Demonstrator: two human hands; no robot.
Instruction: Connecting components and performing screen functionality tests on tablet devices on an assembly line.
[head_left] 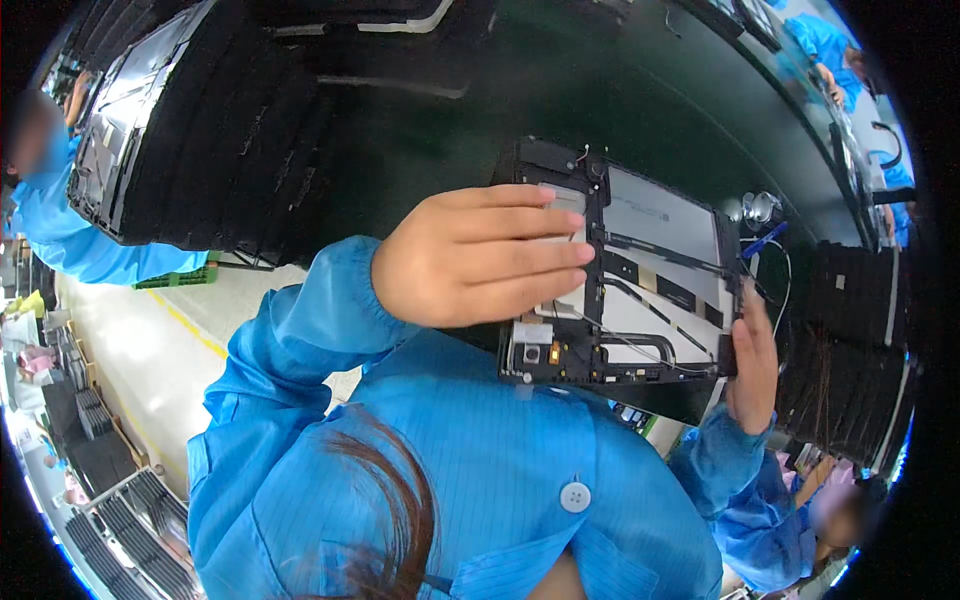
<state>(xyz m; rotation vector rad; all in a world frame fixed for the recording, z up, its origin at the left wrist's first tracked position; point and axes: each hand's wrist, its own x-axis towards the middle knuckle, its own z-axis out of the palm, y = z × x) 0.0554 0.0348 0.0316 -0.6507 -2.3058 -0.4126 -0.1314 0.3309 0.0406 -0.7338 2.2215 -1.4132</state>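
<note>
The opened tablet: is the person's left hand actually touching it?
Touching. The head view shows the left hand lying flat on the opened tablet, fingers across its inner parts; the right hand grips its edge.

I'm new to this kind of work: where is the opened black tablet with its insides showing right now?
In the head view, the opened black tablet sits right of centre, above the blue smock, with the left hand laid flat over its left part and the right hand at its right edge.

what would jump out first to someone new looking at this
The opened tablet in the middle, its back off, showing silver panels, black frame and thin cables. The left hand lies flat across its left part, while the right hand clasps its right edge. Below, the person's blue smock fills the foreground.
</note>
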